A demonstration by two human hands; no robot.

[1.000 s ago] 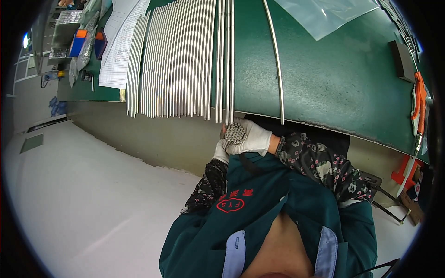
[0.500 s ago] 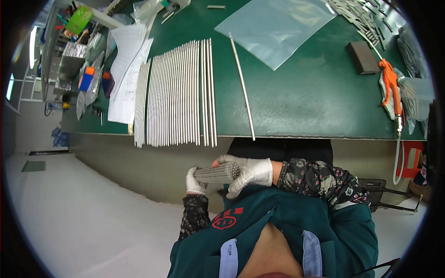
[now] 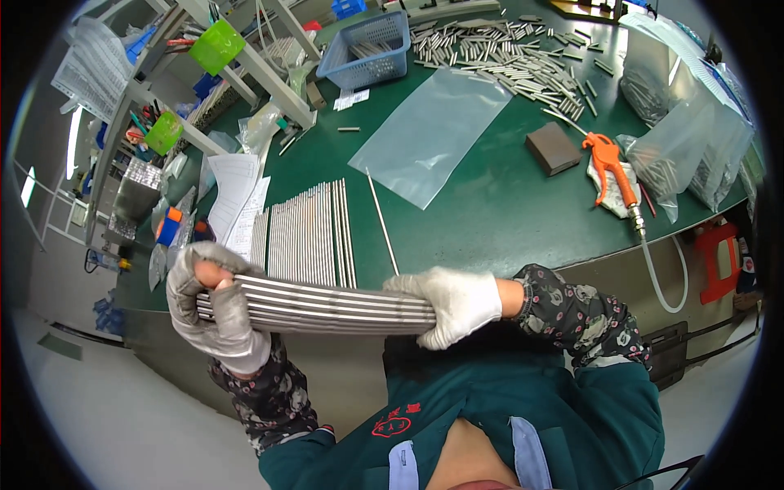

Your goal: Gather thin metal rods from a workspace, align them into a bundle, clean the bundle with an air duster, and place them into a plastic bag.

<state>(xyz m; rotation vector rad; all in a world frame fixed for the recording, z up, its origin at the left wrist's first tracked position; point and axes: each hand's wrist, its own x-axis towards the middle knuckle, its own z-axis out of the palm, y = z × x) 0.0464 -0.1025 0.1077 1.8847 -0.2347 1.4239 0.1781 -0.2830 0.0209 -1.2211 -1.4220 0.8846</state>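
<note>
A thick bundle of slim metal rods (image 3: pixel 327 307) lies level across in front of my body, just off the table's near edge. My left hand (image 3: pixel 216 306), in a pale work glove with bare fingertips showing, is wrapped round the bundle's left end. Round its right end closes my right hand (image 3: pixel 452 305), in a white glove. Beyond the bundle, a row of similar metal rods (image 3: pixel 306 233) lies side by side on the green table (image 3: pixel 465 233); the bundle and my left hand cover its near ends. One single rod (image 3: pixel 381 220) lies apart, right of the row.
A clear plastic bag (image 3: pixel 433 135) lies flat mid-table, with a heap of short metal pins (image 3: pixel 523 65) behind it. A blue basket (image 3: pixel 367 53) stands at the back. To the right are a dark block (image 3: pixel 552 149), an orange air gun (image 3: pixel 608 167) and filled bags (image 3: pixel 678 147).
The bundle has come up from my lap toward the table and now shows its length sideways. My left hand has moved left and up. The view has tilted to show more of the table's back.
</note>
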